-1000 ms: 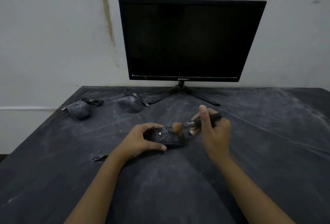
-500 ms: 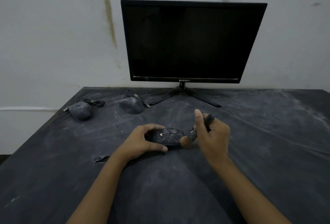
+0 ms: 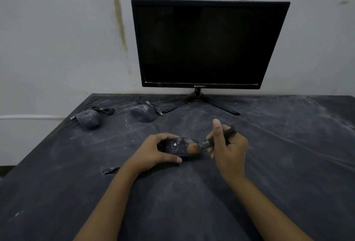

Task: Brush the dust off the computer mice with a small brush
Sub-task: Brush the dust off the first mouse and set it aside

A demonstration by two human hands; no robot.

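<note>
The brush (image 3: 192, 148) has swept back onto the mouse (image 3: 175, 146). The left hand (image 3: 151, 153) has its fingers clamped round the mouse on the tabletop (image 3: 288, 164). The right hand (image 3: 230, 150) has its fingers pinching the brush handle. Dust remains, so brushing likely continues.

Left hand (image 3: 151, 153) fingers curled round mouse (image 3: 175, 147), right hand (image 3: 231, 151) pinching brush (image 3: 208, 143), thumb upright, forearms converging
</note>
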